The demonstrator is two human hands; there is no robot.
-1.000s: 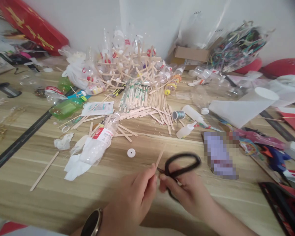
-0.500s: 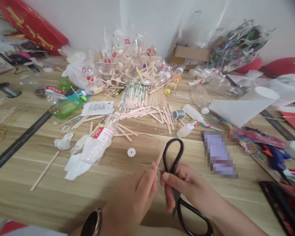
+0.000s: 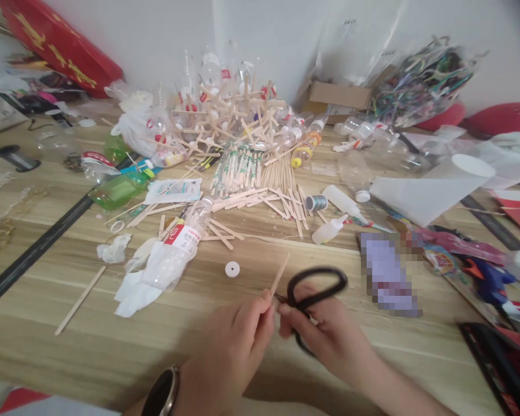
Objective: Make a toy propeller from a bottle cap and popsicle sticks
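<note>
Between the fingers of my left hand [image 3: 236, 338] a thin wooden stick [image 3: 280, 274] is pinched, its free end pointing up and away. My right hand [image 3: 329, 332] grips black-handled scissors [image 3: 317, 286] near the pivot, so the handle loops stick out around the fingers. A blade tip reaches the stick just beside my left fingertips; whether it touches the wood is hard to see. Ahead on the table lies a white disc [image 3: 232, 269] with a small centre hole. Another wooden stick [image 3: 80, 300] rests alone at the left.
A plastic bottle [image 3: 179, 248] lies on white tissue. Behind it are loose sticks [image 3: 281, 202], a wire spool [image 3: 316, 202] and a small glue bottle [image 3: 329, 229]. Plastic bottles and sticks pile up near the wall. To the right are a blurred-out purple rectangle [image 3: 387, 274] and a blue glue gun [image 3: 487, 280].
The scissors have turned in my right hand: the upper loop has swung right and down, and the lower loop no longer sticks out below. My left hand keeps its pinch on the stick.
</note>
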